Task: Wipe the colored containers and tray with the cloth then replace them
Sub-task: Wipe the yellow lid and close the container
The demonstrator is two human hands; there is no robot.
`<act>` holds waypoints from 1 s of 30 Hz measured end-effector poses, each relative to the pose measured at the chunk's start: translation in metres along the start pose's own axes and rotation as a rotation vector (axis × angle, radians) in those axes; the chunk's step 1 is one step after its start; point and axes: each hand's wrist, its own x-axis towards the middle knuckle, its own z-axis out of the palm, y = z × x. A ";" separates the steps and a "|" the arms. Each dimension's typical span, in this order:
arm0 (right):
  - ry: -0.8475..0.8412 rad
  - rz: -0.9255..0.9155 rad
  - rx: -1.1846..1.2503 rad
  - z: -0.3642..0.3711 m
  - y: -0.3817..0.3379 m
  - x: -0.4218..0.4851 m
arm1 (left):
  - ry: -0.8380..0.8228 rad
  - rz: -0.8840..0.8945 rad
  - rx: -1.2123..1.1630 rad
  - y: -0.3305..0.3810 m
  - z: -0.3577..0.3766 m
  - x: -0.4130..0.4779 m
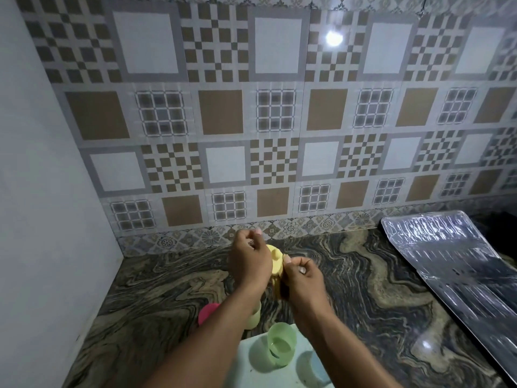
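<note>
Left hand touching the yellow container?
Touching. The head view shows the left hand wrapped against the yellow container with no gap; the right hand presses its other side.

Left hand [249,261] and right hand [303,278] cover most of the yellow container [275,263]. Tray [249,368] and blue container [314,369] run off the bottom edge.

A tiled back wall [274,113] in brown, grey and white squares reflects 1 lamp glare [334,38]. A plain pale side wall [42,191] meets a dark marbled desk [363,289]; a foil-covered sheet [453,264] lies right.
</note>
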 end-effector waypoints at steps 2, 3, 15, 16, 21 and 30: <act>-0.056 -0.056 -0.063 -0.006 -0.015 0.003 | -0.232 -0.047 0.041 -0.011 -0.001 0.009; -0.107 -0.080 -0.104 -0.008 -0.022 0.004 | -0.302 -0.071 0.038 -0.013 -0.003 0.014; 0.005 -0.102 -0.042 -0.007 -0.009 0.004 | -0.327 0.251 0.039 -0.024 -0.025 0.000; -0.002 -0.102 -0.051 -0.011 -0.011 0.008 | -0.430 0.319 0.047 -0.027 -0.030 0.000; -0.062 -0.069 -0.151 -0.015 -0.004 0.017 | -0.595 0.398 0.148 -0.043 -0.043 0.014; 0.158 0.016 -0.210 -0.029 0.019 0.045 | -0.418 0.309 0.289 -0.075 -0.056 0.023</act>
